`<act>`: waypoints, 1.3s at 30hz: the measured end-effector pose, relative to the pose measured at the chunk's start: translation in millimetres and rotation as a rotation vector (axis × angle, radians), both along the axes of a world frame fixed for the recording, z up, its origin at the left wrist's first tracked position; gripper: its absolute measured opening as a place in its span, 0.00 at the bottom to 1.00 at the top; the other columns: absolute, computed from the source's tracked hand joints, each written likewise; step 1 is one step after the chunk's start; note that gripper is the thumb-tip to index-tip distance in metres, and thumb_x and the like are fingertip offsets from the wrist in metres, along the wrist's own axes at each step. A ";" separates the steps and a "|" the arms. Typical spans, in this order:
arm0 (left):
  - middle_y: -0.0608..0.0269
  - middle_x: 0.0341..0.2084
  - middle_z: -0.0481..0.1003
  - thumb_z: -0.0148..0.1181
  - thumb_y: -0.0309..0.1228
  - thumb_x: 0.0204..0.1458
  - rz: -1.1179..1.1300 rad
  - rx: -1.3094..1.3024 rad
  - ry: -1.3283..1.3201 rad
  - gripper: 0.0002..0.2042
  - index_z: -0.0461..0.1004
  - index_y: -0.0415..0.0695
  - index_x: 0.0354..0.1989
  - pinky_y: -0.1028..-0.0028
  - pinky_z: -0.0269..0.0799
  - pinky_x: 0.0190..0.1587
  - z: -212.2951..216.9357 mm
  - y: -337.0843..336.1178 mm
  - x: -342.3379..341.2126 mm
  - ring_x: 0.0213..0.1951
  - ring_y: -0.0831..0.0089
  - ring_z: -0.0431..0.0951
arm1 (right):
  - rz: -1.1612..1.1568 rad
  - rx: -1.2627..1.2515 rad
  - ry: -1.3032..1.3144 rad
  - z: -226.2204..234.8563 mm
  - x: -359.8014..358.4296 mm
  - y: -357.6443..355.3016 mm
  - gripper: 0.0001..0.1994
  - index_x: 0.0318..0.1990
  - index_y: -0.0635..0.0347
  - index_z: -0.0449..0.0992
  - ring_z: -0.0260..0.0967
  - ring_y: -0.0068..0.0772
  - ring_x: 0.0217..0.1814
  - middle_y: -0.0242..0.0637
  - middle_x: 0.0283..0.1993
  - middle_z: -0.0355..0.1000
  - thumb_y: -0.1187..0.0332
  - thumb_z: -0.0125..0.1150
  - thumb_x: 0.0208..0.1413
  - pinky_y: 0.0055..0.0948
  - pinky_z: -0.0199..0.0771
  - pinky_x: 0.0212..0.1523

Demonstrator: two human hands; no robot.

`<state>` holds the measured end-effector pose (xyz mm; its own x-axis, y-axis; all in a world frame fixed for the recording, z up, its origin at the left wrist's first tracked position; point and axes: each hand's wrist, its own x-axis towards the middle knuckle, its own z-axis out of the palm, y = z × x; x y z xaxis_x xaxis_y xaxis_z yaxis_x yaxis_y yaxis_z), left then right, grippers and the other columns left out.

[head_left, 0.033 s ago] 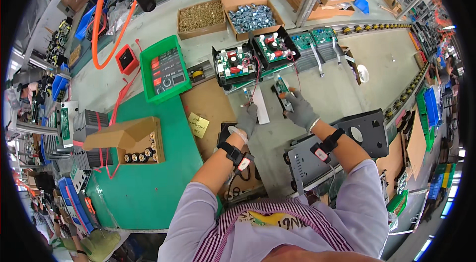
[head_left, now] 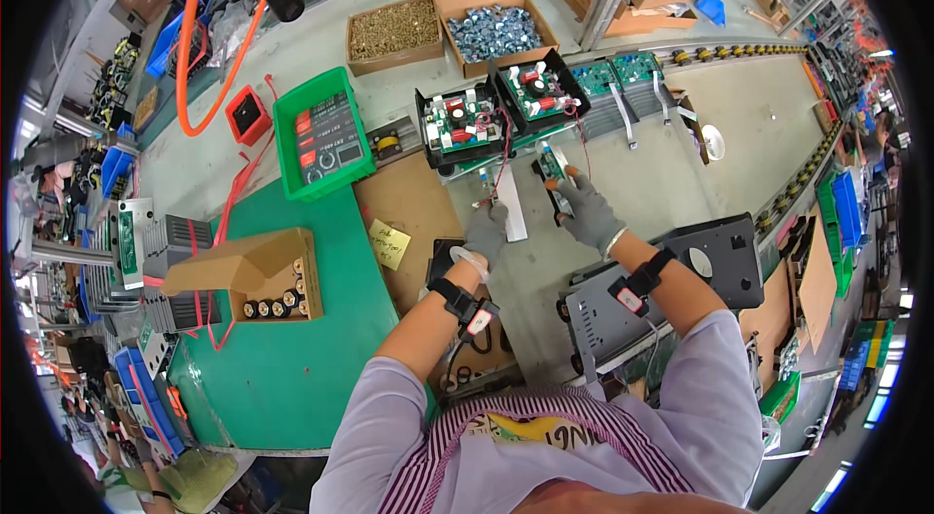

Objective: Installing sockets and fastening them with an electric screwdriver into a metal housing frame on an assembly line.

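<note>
My left hand (head_left: 485, 232), in a grey glove, pinches the near end of a long white strip (head_left: 512, 210) lying on the bench. My right hand (head_left: 588, 212), also gloved, grips a small green circuit board in a black frame (head_left: 553, 172). Thin red wires run from that board up to two open black units with circuit boards inside, one on the left (head_left: 461, 122) and one on the right (head_left: 534, 92), just beyond my hands. Both wrists wear black straps.
A green crate of black panels (head_left: 321, 140) stands at the left, with a small red box (head_left: 243, 113) beside it. Cardboard boxes of brass screws (head_left: 394, 28) and silver nuts (head_left: 492, 30) sit behind. A box of round knobs (head_left: 274, 297) rests on the green mat (head_left: 292, 368). A black metal cover (head_left: 696, 271) lies under my right forearm.
</note>
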<state>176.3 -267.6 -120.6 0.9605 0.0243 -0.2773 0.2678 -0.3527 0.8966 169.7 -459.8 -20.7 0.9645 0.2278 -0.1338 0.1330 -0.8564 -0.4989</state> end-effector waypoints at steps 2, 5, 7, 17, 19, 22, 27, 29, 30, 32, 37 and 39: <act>0.49 0.29 0.70 0.41 0.42 0.51 -0.102 0.069 0.037 0.19 0.66 0.36 0.40 0.66 0.65 0.33 8.5 -1.3 1.6 0.30 0.59 0.69 | 0.093 -0.126 -0.043 -14.8 4.8 -0.8 0.24 0.49 0.43 0.61 0.56 0.52 0.52 0.49 0.57 0.49 0.70 0.54 0.40 0.38 0.63 0.48; 0.43 0.30 0.70 0.42 0.41 0.51 -0.233 0.175 0.048 0.19 0.67 0.37 0.40 0.59 0.64 0.38 24.3 4.2 5.1 0.34 0.48 0.69 | 0.194 -0.287 -0.071 -22.0 7.6 0.2 0.25 0.52 0.41 0.60 0.53 0.51 0.55 0.49 0.58 0.49 0.71 0.50 0.41 0.38 0.62 0.48; 0.52 0.19 0.70 0.46 0.38 0.50 -0.198 0.393 -0.119 0.17 0.68 0.34 0.35 0.69 0.66 0.27 25.5 10.8 3.1 0.23 0.65 0.72 | 0.205 -0.319 -0.044 -23.7 7.2 2.8 0.26 0.53 0.41 0.59 0.52 0.51 0.56 0.49 0.58 0.48 0.72 0.49 0.42 0.39 0.62 0.48; 0.55 0.24 0.72 0.48 0.32 0.48 -0.126 -0.196 0.453 0.14 0.68 0.35 0.39 0.70 0.69 0.21 28.6 10.2 6.9 0.21 0.68 0.73 | -0.134 -0.352 0.328 6.7 11.8 5.6 0.28 0.52 0.54 0.54 0.65 0.48 0.44 0.46 0.45 0.63 0.58 0.56 0.44 0.39 0.66 0.41; 0.49 0.24 0.73 0.50 0.31 0.43 -0.066 -0.024 0.320 0.15 0.69 0.36 0.39 0.68 0.68 0.28 -0.9 16.8 12.0 0.24 0.60 0.74 | -0.102 -0.335 0.310 4.0 11.9 9.6 0.27 0.51 0.55 0.54 0.65 0.48 0.44 0.45 0.43 0.65 0.57 0.56 0.45 0.39 0.66 0.41; 0.52 0.21 0.73 0.51 0.30 0.42 -0.010 -0.231 0.230 0.14 0.70 0.35 0.37 0.69 0.69 0.25 -30.8 19.2 10.9 0.23 0.63 0.75 | -0.096 -0.308 0.240 0.8 10.8 15.6 0.26 0.50 0.55 0.56 0.65 0.47 0.44 0.44 0.43 0.65 0.58 0.55 0.45 0.39 0.66 0.42; 0.54 0.21 0.72 0.50 0.27 0.44 -0.048 -0.229 0.322 0.16 0.66 0.35 0.42 0.69 0.72 0.20 6.5 8.6 12.0 0.21 0.65 0.75 | -0.074 -0.281 0.215 -3.8 10.4 6.7 0.22 0.49 0.55 0.58 0.65 0.46 0.42 0.43 0.41 0.65 0.62 0.54 0.45 0.39 0.66 0.40; 0.55 0.23 0.71 0.48 0.25 0.46 -0.062 -0.182 0.309 0.18 0.61 0.34 0.47 0.67 0.75 0.16 7.3 8.5 15.6 0.20 0.64 0.74 | -0.062 -0.278 0.210 -2.8 8.0 4.5 0.22 0.49 0.55 0.58 0.65 0.45 0.42 0.43 0.40 0.65 0.63 0.54 0.44 0.39 0.66 0.40; 0.55 0.21 0.70 0.48 0.25 0.46 -0.021 -0.219 0.309 0.17 0.62 0.34 0.46 0.67 0.74 0.16 8.0 10.4 17.3 0.19 0.65 0.74 | -0.038 -0.280 0.207 -2.7 6.3 4.6 0.22 0.49 0.54 0.58 0.66 0.45 0.42 0.43 0.40 0.65 0.64 0.54 0.44 0.39 0.66 0.40; 0.56 0.18 0.68 0.48 0.25 0.46 0.054 -0.297 0.350 0.14 0.63 0.33 0.42 0.68 0.73 0.15 9.2 9.0 17.6 0.16 0.65 0.73 | -0.047 -0.256 0.196 -4.8 6.7 5.0 0.22 0.48 0.54 0.59 0.66 0.45 0.42 0.43 0.41 0.64 0.64 0.53 0.44 0.39 0.66 0.40; 0.57 0.18 0.68 0.48 0.26 0.47 -0.017 -0.243 0.307 0.10 0.64 0.34 0.37 0.70 0.73 0.16 8.1 10.2 21.1 0.15 0.67 0.73 | -0.057 -0.283 0.199 0.4 9.2 11.5 0.22 0.48 0.54 0.59 0.65 0.44 0.43 0.42 0.42 0.64 0.63 0.54 0.44 0.39 0.66 0.40; 0.58 0.18 0.68 0.48 0.27 0.48 -0.070 -0.167 0.243 0.09 0.64 0.34 0.35 0.72 0.72 0.16 5.7 14.7 18.6 0.15 0.68 0.72 | -0.032 -0.245 0.201 7.3 7.4 9.7 0.22 0.47 0.54 0.60 0.64 0.44 0.44 0.42 0.42 0.64 0.62 0.56 0.43 0.38 0.66 0.41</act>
<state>194.8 -252.9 -114.9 0.8630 -0.1048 -0.4942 0.4622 -0.2311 0.8561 177.1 -450.1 -13.4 0.9194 0.1352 -0.3694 0.0240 -0.9566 -0.2904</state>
